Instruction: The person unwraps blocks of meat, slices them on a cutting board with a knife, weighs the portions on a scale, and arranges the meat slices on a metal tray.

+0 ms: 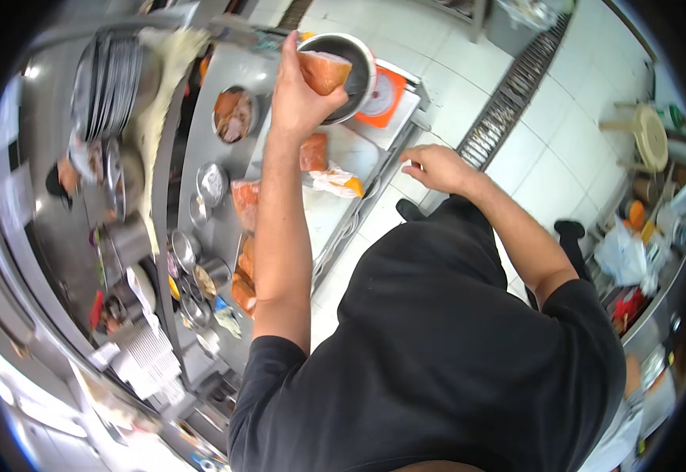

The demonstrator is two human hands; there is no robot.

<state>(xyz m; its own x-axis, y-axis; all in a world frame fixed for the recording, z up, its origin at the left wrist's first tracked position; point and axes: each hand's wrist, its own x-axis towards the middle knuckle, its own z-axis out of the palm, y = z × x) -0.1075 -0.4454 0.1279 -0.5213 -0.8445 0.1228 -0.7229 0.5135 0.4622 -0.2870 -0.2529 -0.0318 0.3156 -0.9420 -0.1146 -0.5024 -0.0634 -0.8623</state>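
Right hand [437, 167]: fingers loosely curled, nothing seen in them, beside the counter edge [356, 206]; a careless swing could strike it. Farther in, a cut piece [313, 152] lies on the board. Left hand [299, 106]: fingers and thumb clamped on an orange-skinned chunk [325, 74] over the pot [367, 66]. Moist flesh might slip; a knocked rim might jolt the adjacent scale [391, 94].

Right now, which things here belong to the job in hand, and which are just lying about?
Seemingly in the job:
- orange chunk in the left hand
- metal pot
- white board

Seemingly just lying about:
- stacked plates
- beige stool
- plastic bag
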